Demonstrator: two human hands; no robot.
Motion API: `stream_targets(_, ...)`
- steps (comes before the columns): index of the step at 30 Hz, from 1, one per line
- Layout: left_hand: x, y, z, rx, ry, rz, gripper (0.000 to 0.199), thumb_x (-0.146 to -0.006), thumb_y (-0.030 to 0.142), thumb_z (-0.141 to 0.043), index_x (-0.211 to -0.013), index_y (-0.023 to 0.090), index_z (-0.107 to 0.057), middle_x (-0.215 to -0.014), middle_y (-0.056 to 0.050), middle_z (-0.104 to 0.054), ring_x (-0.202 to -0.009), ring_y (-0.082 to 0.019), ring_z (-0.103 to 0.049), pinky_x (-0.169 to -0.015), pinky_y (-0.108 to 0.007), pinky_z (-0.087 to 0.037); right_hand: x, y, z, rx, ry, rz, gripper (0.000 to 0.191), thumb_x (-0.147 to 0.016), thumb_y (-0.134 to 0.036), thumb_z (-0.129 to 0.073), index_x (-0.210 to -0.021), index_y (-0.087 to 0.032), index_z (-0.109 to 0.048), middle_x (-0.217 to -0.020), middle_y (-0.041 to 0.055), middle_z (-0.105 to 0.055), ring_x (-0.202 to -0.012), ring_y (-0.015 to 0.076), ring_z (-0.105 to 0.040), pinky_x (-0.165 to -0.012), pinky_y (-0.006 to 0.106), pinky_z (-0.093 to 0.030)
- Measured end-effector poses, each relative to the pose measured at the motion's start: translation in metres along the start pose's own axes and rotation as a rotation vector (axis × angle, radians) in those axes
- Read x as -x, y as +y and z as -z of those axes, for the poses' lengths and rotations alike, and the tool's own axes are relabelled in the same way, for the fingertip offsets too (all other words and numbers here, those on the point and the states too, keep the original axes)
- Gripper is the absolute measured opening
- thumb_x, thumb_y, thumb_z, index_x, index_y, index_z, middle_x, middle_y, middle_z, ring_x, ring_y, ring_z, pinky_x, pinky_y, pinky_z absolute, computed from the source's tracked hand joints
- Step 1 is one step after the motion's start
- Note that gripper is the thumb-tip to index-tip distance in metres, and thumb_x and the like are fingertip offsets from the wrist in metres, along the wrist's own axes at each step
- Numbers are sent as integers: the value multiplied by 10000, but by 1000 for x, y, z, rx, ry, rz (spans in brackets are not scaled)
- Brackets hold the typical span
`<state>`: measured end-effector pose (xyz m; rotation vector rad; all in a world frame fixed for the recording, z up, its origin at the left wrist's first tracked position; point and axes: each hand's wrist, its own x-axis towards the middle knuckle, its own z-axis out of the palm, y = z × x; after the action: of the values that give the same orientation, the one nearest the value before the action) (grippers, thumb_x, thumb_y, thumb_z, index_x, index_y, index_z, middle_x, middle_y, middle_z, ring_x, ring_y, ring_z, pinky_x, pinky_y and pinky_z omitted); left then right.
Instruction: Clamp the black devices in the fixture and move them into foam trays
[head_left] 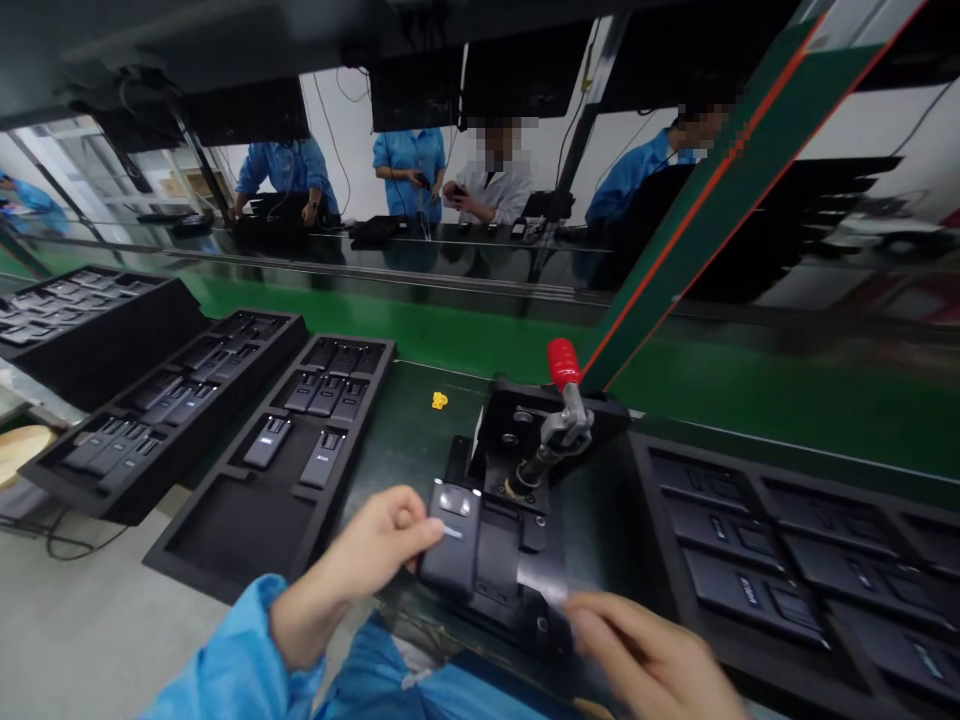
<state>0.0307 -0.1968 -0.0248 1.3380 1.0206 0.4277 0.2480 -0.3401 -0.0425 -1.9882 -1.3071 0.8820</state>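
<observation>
Nearest the camera, your right hand (649, 650) is blurred beside the clamp fixture's (510, 615) front right corner; whether its fingers are closed on anything cannot be told. The dark device (459, 560) lies at the fixture's left side, its left edge pinched between your left hand's (379, 540) thumb and fingers. For good handling, grip by the edges, keep the device level, and spare its glossy upper area. A tray (240, 530) lies left of the fixture, another tray (667, 530) right.
</observation>
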Motion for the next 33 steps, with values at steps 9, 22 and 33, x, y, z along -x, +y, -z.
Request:
stream_targets(9, -23, -16, -50, -210, -43, 70, 227, -709, 341, -582, -641, 201, -416, -428, 98, -415, -384, -86, -426, -407, -198, -294, -37, -18, -34, -88, -181, -116, 460, -679, -623, -334, -522, -192, -373, -499, -18, -370, -502, 122, -360, -508, 241, -262)
stream_targets(22, -31, -19, -47, -642, 69, 8, 236, -725, 418, -606, -655, 194, -622, -530, 30, -556, -530, -134, -501, -490, -246, -264, -43, -22, -34, 50, -114, -221, 446, -596, -633, -341, -489, -201, -366, -470, -23, -321, -498, 128, -321, -506, 243, -227)
stream_targets(33, -30, -15, -48, -785, 67, -29, 230, -780, 412, -570, -685, 206, -609, -629, 1, -630, -640, -172, -588, -550, -259, -339, -45, -18, -38, 96, -22, -207, 408, -607, -584, -390, -466, -203, -354, -443, -25, -331, -469, 121, -320, -484, 243, -226)
